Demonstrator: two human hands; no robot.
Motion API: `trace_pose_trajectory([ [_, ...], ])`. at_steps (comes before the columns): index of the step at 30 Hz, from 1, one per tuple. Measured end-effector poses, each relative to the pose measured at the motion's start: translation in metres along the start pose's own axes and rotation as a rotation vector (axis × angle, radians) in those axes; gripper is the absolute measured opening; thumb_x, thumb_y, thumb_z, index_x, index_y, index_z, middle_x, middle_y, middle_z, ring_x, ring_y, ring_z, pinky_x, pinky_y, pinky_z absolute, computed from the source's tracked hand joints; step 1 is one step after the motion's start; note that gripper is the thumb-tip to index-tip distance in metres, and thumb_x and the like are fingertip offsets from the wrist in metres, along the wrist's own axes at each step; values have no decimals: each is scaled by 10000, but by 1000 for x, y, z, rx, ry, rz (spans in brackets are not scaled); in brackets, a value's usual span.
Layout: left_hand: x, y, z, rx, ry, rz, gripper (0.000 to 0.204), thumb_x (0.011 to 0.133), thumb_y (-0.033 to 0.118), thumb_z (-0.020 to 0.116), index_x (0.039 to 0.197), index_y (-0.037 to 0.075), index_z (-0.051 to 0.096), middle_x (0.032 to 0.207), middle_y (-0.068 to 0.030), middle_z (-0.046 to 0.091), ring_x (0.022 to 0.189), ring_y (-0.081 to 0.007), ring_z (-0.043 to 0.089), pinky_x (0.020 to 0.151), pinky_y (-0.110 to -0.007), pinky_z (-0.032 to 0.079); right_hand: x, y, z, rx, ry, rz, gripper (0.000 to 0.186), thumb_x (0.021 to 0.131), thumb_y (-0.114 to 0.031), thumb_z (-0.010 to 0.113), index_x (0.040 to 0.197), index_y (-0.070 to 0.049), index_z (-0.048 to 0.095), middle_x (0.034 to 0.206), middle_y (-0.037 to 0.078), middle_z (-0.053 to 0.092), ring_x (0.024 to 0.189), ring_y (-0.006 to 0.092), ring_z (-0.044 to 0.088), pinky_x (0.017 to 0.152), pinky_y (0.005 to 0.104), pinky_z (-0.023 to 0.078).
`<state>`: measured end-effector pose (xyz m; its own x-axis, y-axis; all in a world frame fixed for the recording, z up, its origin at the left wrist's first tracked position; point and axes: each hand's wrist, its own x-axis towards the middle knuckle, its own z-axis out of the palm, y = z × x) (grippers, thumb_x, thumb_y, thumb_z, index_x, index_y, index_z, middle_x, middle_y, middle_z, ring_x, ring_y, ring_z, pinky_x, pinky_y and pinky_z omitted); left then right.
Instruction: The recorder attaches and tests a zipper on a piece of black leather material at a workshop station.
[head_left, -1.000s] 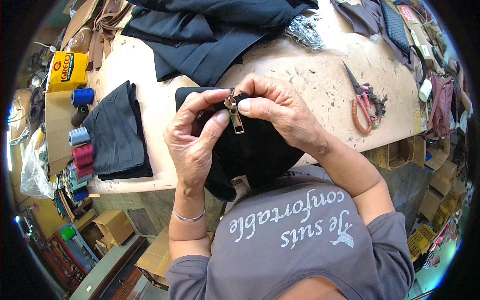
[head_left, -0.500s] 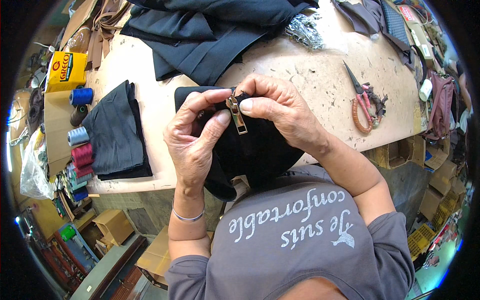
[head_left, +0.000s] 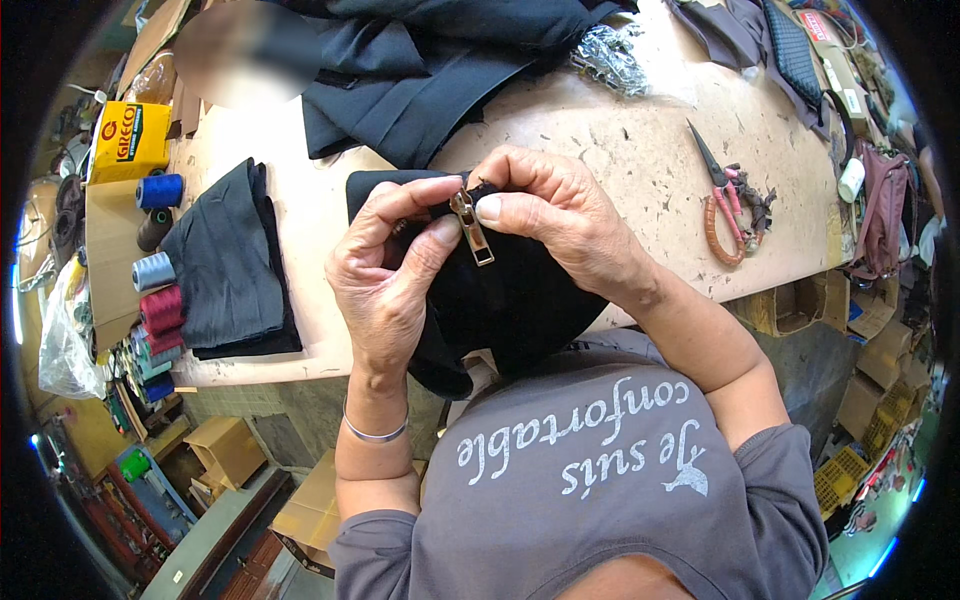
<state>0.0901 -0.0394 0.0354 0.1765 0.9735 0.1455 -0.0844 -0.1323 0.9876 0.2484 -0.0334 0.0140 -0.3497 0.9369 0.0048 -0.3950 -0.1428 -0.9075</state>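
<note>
My left hand [head_left: 383,262] pinches the top end of a zipper between thumb and forefinger. From the other side, the thumb and bent fingers of my right hand [head_left: 572,222] grip the zipper's end, close beside the left fingertips. A shiny gold zipper slider [head_left: 466,208] sits between the two thumbs, its long pull tab hanging down toward me. Below it drapes a black fabric piece [head_left: 525,300], lying over the table's front edge and my lap. The fingertips partly hide the zipper tape.
On the table [head_left: 600,140], scissors [head_left: 722,205] with wrapped handles lie to the right. Black cloth [head_left: 400,75] is heaped at the back, and folded black panels [head_left: 225,265] lie left. Several thread spools [head_left: 160,190] and a yellow box [head_left: 130,143] line the left edge.
Both hands keep their hold on the zipper and have barely shifted. A blurred patch now covers the far left of the table, over the brown strips.
</note>
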Motion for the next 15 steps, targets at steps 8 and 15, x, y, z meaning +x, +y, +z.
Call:
trace_pose_trajectory([
  [8, 0, -6, -4, 77, -8, 80, 187, 789, -79, 609, 964, -20, 639, 845, -36, 597, 788, -92, 558, 723, -186, 453, -1, -4, -5, 51, -85, 74, 135, 886, -128, 540, 941, -7, 561, 831, -9, 544, 791, 48, 496, 743, 206, 426],
  [15, 1, 0, -9, 151, -52, 15, 201, 767, -103, 604, 955, -33, 619, 872, -53, 594, 845, -122, 561, 796, -220, 440, 1, -2, -5, 26, -78, 116, 154, 880, -147, 557, 941, -6, 568, 855, -6, 556, 807, 48, 500, 758, 203, 413],
])
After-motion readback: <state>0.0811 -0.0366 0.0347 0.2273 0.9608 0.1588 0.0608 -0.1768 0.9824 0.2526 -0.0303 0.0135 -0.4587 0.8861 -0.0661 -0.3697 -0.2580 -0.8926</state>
